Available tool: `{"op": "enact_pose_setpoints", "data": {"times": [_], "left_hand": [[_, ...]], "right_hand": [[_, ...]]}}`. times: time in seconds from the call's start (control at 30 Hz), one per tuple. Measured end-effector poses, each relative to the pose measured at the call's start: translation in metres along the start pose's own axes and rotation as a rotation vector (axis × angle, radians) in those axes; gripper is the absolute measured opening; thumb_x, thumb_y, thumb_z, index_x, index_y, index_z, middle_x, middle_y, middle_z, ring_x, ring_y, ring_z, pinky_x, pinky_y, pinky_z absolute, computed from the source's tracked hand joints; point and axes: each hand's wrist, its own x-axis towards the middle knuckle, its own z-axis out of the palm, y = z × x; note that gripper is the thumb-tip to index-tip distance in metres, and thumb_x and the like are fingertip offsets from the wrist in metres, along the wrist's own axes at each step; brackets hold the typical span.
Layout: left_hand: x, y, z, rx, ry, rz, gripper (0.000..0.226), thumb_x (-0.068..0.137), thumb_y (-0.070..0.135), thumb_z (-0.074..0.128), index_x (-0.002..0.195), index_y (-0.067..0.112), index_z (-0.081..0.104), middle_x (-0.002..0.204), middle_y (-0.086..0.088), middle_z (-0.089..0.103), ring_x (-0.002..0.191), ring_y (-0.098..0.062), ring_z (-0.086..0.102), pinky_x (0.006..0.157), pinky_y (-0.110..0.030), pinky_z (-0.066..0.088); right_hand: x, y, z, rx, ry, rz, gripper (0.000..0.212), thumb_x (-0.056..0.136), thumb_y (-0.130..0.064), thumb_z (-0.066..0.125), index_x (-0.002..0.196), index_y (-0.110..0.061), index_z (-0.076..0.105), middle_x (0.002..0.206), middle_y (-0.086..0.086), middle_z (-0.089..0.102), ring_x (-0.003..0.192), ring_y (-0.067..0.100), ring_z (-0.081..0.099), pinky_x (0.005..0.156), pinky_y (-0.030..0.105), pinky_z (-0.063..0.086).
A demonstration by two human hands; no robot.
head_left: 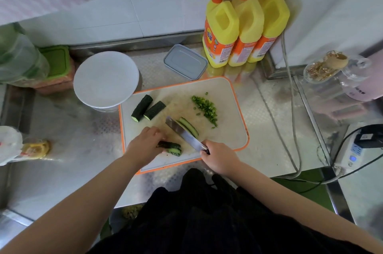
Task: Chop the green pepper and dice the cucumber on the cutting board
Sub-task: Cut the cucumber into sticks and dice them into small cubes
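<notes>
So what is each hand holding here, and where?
Right hand grips the knife by its handle; left hand holds a cucumber piece from above.

Cutting board (232, 96) cream, orange-rimmed; cucumber pieces (148, 110) dark green, pale inside; chopped pepper (205, 108) bright green; 3 bottles (244, 23) yellow, orange pumps; worktop (83, 139) silver, diamond-embossed.

Soft, even daylight fills the view, bright on the white wall tiles (165, 5) and a touch washed out. The steel desk (72, 150) shows dull sheen, faint shadows. Wide-angle bending curves the edges; the jars at the desk's left edge (18, 61) look smeared.
</notes>
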Motion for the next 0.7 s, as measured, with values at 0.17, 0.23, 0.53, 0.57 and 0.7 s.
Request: {"op": "enact_pose_setpoints", "data": {"times": [0.17, 0.23, 0.53, 0.57, 0.7], "left_hand": [[-0.015, -0.002, 0.019, 0.043, 0.206, 0.175, 0.045, 0.057, 0.020, 0.091, 0.097, 0.021, 0.070, 0.099, -0.002, 0.064, 0.086, -0.026, 0.058, 0.052, -0.034, 0.055], [-0.016, 0.000, 0.021, -0.019, 0.252, 0.161, 0.040, 0.059, 0.016, 0.090, 0.094, 0.021, 0.070, 0.098, 0.000, 0.064, 0.088, -0.020, 0.049, 0.050, -0.033, 0.054], [-0.015, 0.005, 0.024, -0.104, 0.312, 0.092, 0.030, 0.067, 0.016, 0.086, 0.091, 0.019, 0.067, 0.096, 0.002, 0.062, 0.090, -0.018, 0.052, 0.049, -0.031, 0.052], [-0.016, 0.006, 0.026, -0.103, 0.330, 0.092, 0.028, 0.067, 0.015, 0.086, 0.088, 0.018, 0.066, 0.096, 0.000, 0.061, 0.092, -0.018, 0.049, 0.049, -0.032, 0.052], [-0.022, 0.011, 0.036, -0.030, 0.417, 0.137, 0.035, 0.060, 0.002, 0.085, 0.086, 0.016, 0.065, 0.095, 0.000, 0.055, 0.089, -0.021, 0.044, 0.061, -0.032, 0.051]], "right_hand": [[0.007, -0.003, 0.005, -0.074, -0.043, -0.020, 0.015, 0.096, -0.026, 0.043, 0.083, -0.024, 0.036, 0.073, -0.006, 0.045, 0.081, 0.023, 0.054, 0.066, 0.029, 0.036], [0.010, -0.005, 0.006, -0.087, -0.043, -0.019, 0.023, 0.096, -0.025, 0.043, 0.075, -0.027, 0.033, 0.066, -0.010, 0.037, 0.076, 0.018, 0.047, 0.066, 0.028, 0.034], [0.013, -0.012, 0.008, -0.139, -0.065, -0.019, 0.016, 0.095, -0.026, 0.042, 0.083, -0.016, 0.044, 0.077, 0.000, 0.050, 0.074, 0.020, 0.050, 0.063, 0.030, 0.036], [0.012, -0.013, 0.007, -0.153, -0.072, -0.028, 0.015, 0.095, -0.027, 0.042, 0.084, -0.016, 0.044, 0.079, 0.001, 0.051, 0.075, 0.021, 0.050, 0.063, 0.030, 0.037], [0.011, -0.016, 0.005, -0.207, -0.110, -0.059, 0.020, 0.096, -0.025, 0.041, 0.101, -0.011, 0.055, 0.090, 0.007, 0.060, 0.084, 0.026, 0.057, 0.065, 0.031, 0.039]]}}
